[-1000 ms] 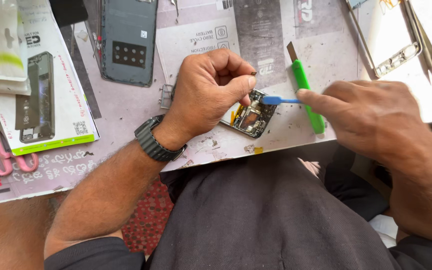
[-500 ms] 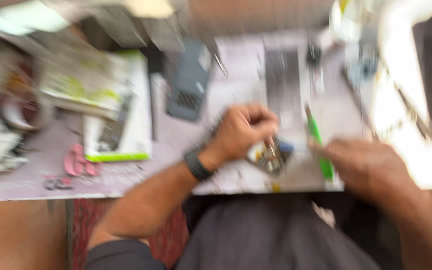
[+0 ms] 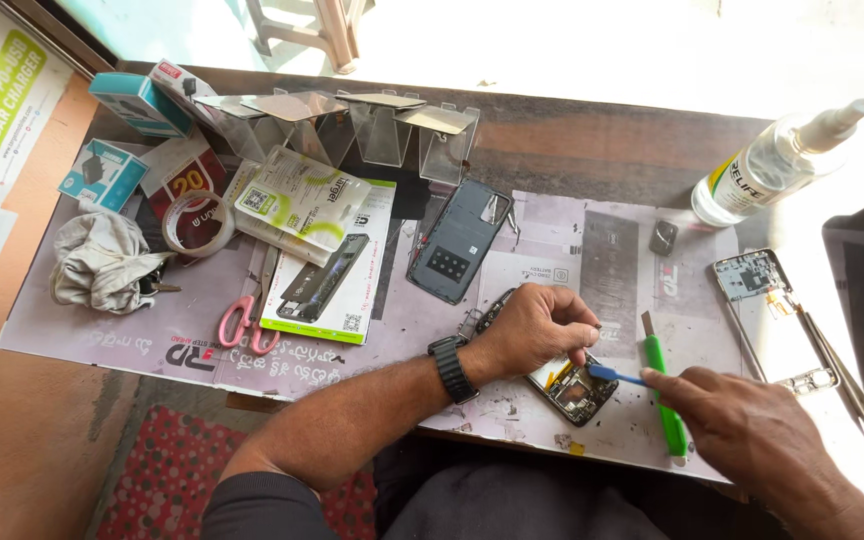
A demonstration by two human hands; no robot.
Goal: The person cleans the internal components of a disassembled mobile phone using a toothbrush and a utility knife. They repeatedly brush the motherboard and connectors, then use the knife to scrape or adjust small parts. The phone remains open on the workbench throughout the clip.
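Pinning small circuit board (image 3: 574, 388) to paper mat (image 3: 592, 250), left hand (image 3: 537, 328) curls fingers down over its top edge, likely to stop it sliding. Right hand (image 3: 752, 430) pinches thin blue tool (image 3: 614, 375), tip touching board just below left fingertips. Green-handled blade (image 3: 664, 400) lies just beside right fingers, untouched. Grey phone back cover (image 3: 457, 240) well beyond left knuckles.

Wooden table (image 3: 592, 140), printed paper mat (image 3: 612, 260), pink scissors (image 3: 237, 322), grey cloth (image 3: 102, 262), tape roll (image 3: 197, 222), clear bottle (image 3: 772, 165)
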